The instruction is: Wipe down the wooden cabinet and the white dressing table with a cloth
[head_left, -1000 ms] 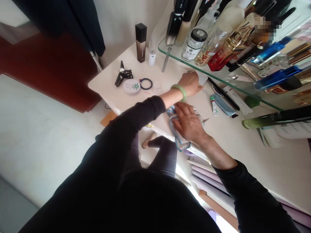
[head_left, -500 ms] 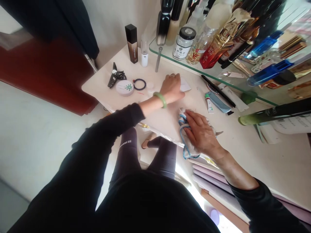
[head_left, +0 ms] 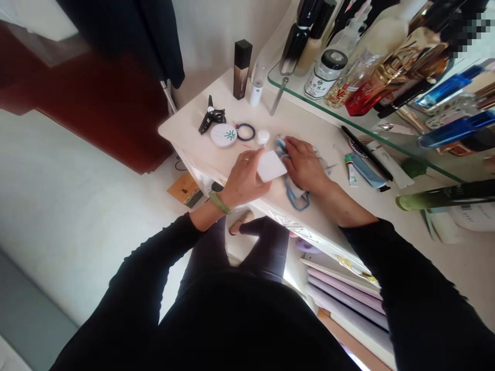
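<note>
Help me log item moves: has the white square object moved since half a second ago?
Yes: the white square object has moved away from the glass shelf, toward the front edge of the table, in the left hand.

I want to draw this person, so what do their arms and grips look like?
Long black sleeves stop short of both wrists. The left grip has a thin ring on one finger and a green bangle at the wrist. The right grip shows no jewellery.
</note>
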Available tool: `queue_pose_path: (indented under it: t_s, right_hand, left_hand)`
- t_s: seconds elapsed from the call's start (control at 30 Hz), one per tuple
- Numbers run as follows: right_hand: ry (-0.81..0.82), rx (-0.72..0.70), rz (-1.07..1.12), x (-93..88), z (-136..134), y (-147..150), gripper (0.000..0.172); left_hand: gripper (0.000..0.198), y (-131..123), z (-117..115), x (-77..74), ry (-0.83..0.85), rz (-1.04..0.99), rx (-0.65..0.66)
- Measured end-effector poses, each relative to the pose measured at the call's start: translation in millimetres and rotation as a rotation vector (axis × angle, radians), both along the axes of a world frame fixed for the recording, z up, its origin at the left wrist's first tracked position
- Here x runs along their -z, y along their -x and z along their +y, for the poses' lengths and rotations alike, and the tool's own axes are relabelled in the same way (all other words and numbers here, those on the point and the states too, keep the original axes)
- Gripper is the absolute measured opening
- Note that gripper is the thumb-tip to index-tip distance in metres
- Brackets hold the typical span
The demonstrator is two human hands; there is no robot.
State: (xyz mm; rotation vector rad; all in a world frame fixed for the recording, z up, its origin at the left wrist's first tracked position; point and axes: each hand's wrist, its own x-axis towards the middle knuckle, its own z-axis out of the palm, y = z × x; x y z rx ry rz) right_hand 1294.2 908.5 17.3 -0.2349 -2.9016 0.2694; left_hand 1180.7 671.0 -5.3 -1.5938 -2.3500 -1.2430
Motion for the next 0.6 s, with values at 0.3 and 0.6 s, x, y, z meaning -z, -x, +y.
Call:
queue_pose_path:
  t_s: [0.3, 0.6]
  right_hand:
    - [-0.109, 0.250, -0.024, 5.6, 71.1, 138.4, 0.066]
    - [-0.022, 0.433, 0.029, 10.6, 123.1, 95.7, 0.051]
  left_hand:
    - [0.092, -5.2, 2.9, 2.5, 0.056, 0.001, -0.023]
    - [0.092, -2.0, 5.2, 7.7, 0.035, -0.022, -0.041]
